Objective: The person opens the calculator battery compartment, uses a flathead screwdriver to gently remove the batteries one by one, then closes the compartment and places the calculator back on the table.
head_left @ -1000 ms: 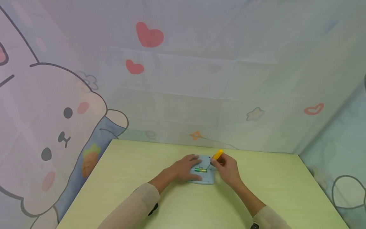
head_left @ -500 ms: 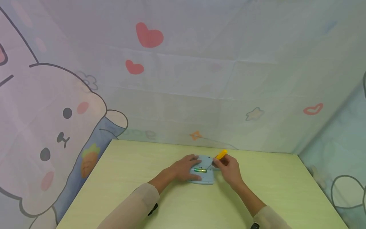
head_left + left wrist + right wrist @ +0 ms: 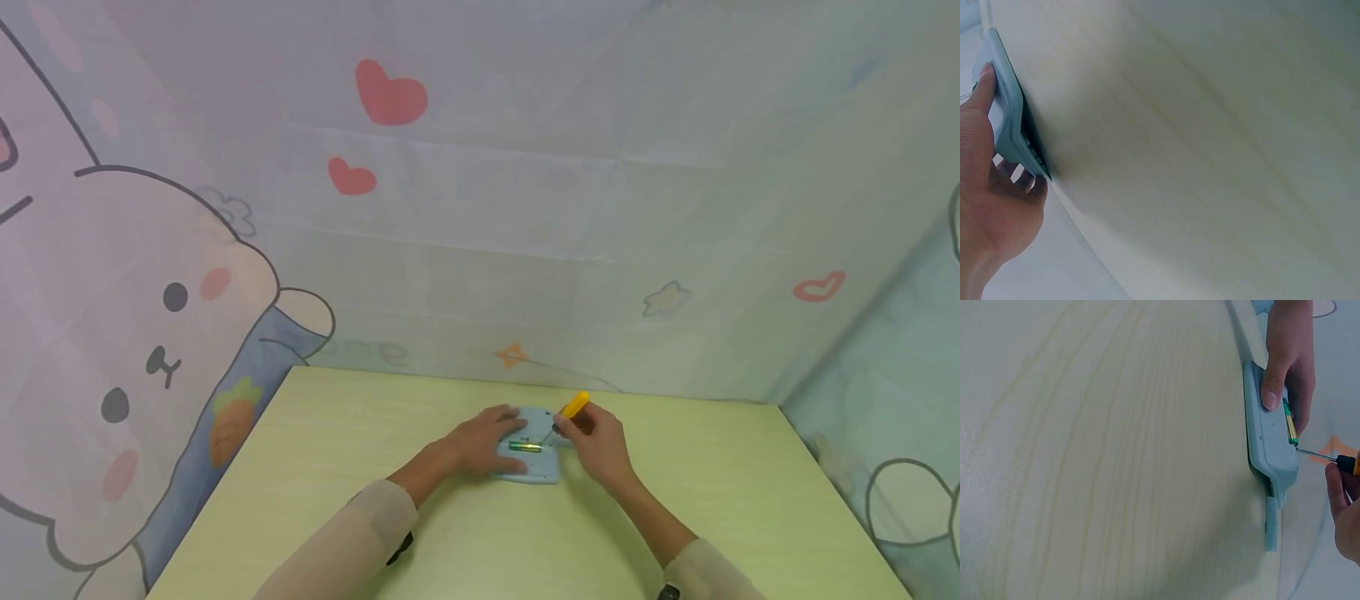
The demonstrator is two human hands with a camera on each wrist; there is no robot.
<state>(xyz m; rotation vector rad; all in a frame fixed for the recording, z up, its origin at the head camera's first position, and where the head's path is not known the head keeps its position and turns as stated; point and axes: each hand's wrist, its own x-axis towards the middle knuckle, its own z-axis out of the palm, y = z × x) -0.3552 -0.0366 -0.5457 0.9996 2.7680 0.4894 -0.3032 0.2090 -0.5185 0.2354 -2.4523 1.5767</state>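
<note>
In the head view, presses the left hand (image 3: 480,442) onto a light blue case (image 3: 538,467) on the table (image 3: 450,533), in the lower middle of the frame, with thumb and fingers spread apart over its left part. Pinches a yellow-handled screwdriver (image 3: 576,405) in the right hand (image 3: 602,446), fingers clamped on it, the shaft slanting down and left towards the right end of a green and gold battery (image 3: 525,447) in the case. Wears pale sleeves (image 3: 352,537), low in the frame. Works before a cloth (image 3: 487,225) printed with hearts and, at left, a large rabbit (image 3: 150,283).

In the left wrist view, rests the left thumb on the case, at the upper left of the frame.

In the right wrist view, holds the screwdriver at the right edge, its tip close to the battery's lower end; cannot tell whether touching. Shows a blue strip (image 3: 1271,525) jutting below the case.
</note>
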